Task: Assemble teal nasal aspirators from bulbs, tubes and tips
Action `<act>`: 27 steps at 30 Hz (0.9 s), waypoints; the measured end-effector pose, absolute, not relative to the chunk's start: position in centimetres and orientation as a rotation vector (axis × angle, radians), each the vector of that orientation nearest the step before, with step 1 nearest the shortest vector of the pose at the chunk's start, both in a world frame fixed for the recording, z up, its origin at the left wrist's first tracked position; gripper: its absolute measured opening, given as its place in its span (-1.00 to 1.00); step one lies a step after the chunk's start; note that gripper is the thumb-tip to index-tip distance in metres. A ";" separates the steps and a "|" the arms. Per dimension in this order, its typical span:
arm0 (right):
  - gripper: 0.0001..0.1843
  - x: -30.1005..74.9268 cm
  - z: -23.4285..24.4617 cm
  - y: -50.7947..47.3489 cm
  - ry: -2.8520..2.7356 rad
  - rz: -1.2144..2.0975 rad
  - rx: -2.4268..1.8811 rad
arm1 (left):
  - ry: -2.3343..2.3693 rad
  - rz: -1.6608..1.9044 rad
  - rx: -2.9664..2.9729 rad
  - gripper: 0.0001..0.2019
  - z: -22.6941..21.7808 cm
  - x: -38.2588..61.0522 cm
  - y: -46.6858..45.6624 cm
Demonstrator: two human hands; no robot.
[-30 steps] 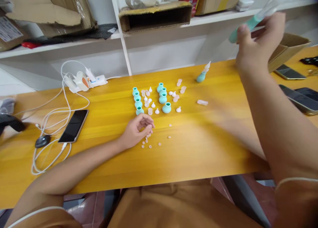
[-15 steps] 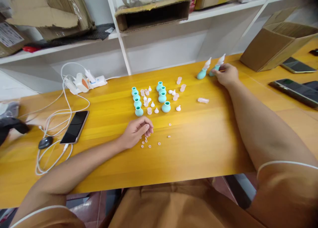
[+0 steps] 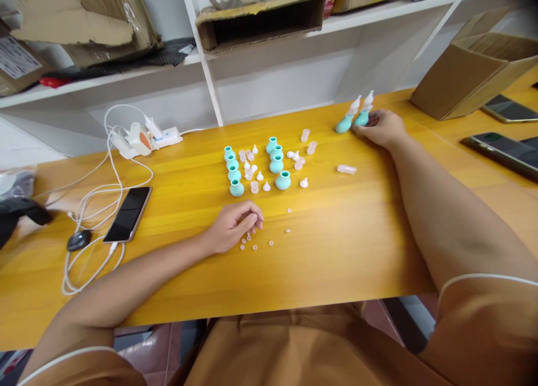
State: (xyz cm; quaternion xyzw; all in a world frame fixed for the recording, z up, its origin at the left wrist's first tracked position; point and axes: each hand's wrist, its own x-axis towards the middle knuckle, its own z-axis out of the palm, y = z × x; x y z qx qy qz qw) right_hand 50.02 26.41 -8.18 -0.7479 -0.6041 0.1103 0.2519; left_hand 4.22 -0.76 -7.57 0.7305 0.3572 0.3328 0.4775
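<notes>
At the far right of the table, my right hand has its fingers at the lower bulb of a teal nasal aspirator with a pale pointed tip. A second assembled aspirator leans just left of it. My left hand rests on the table, fingers curled with the thumb against them; whatever it may hold is hidden. Several small pale rings lie beside it. Beyond it stand two rows of open teal bulbs, with white pointed tips and clear pinkish connectors among them.
A clear tube-like piece lies right of the bulbs. A phone, white cables and a power strip are at left. An open cardboard box and more phones sit at right. White shelves with cartons rise behind.
The aspirator at my right hand has shifted slightly left, closer to the other one, and my fingers are lower on its bulb. My left hand has hardly moved.
</notes>
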 end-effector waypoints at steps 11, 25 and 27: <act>-0.51 49.6 -7.8 25.5 -1.661 0.350 -1.994 | 0.893 0.749 1.842 -0.74 -7.1 4.3 -0.9; -0.47 51.4 -7.3 25.3 -1.620 0.499 -1.921 | 0.902 0.714 1.926 -0.78 -6.9 4.4 -1.0; -0.52 52.2 -7.2 25.1 -1.563 0.521 -1.909 | 0.903 0.709 1.932 -0.78 -6.8 4.5 -1.0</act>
